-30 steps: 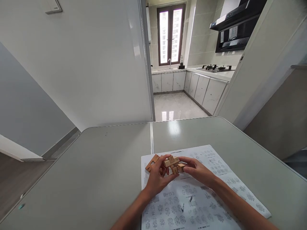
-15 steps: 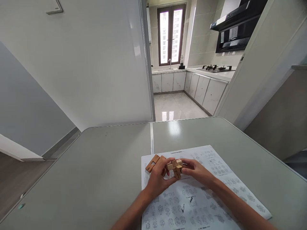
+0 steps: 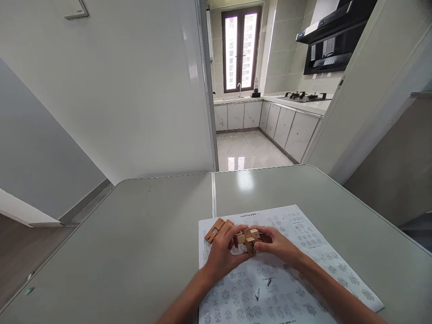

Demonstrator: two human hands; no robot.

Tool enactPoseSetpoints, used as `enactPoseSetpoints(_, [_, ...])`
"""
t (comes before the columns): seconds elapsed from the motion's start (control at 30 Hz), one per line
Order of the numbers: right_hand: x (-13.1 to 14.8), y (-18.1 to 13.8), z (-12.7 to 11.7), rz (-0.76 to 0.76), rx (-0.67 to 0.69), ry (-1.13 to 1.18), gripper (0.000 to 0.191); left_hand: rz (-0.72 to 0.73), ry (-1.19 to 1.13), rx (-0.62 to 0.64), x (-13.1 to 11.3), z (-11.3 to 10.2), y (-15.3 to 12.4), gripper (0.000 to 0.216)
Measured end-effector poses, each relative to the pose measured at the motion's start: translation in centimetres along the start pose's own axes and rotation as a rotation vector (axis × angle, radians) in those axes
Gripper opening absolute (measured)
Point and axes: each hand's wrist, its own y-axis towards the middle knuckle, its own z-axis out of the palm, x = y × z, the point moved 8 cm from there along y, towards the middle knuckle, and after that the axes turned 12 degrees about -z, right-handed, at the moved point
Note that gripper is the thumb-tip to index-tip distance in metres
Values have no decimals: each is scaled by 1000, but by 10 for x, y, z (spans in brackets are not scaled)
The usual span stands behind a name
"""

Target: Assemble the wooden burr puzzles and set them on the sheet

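Between my hands is a wooden burr puzzle (image 3: 249, 237) made of interlocking light-brown pieces, held just above a printed instruction sheet (image 3: 280, 279). My left hand (image 3: 224, 245) grips its left side, thumb below and fingers over the top. On the right side, my right hand (image 3: 275, 243) pinches it with the thumb in front and fingers behind. Loose wooden pieces (image 3: 213, 230), one with a square hole, lie on the sheet just beyond my left hand and are partly hidden by it.
The sheet lies on a grey-green table (image 3: 151, 247) with a pale seam (image 3: 213, 193) down its middle. A small green object (image 3: 29, 291) sits near the left edge. Past the table, a doorway opens to a kitchen with a stove (image 3: 305, 96) and white cabinets (image 3: 236, 115).
The wooden puzzle has turned a little in my hands and shifted slightly right and down. Both hands keep their hold, and the loose pieces stay where they were.
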Motion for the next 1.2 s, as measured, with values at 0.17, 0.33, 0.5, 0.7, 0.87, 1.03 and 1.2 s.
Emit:
enactPoseSetpoints(0.17, [-2,0,-1,3,-14,5,50,1,-8,-5,-2,-1,1,64])
enactPoseSetpoints(0.33, [0,1,0,-7,-12,7,46,0,1,7,-1,0,0,64])
enactPoseSetpoints(0.5, [-4,1,-2,-15,-15,6,45,-8,-9,8,0,0,1,63])
enactPoseSetpoints(0.7, [-9,4,1,-47,-6,53,55,6,-9,4,-3,-1,2,61])
enactPoseSetpoints(0.87, [-10,4,1,-77,-3,42,67,-4,-9,-17,-3,-2,2,60])
enactPoseSetpoints(1.03, [-2,1,-13,-126,-135,-145,58,-101,-144,-31,5,-4,4,59])
enactPoseSetpoints(1.2, [9,-2,-30,-158,-310,-311,48,-201,-210,-63,12,-7,5,62])
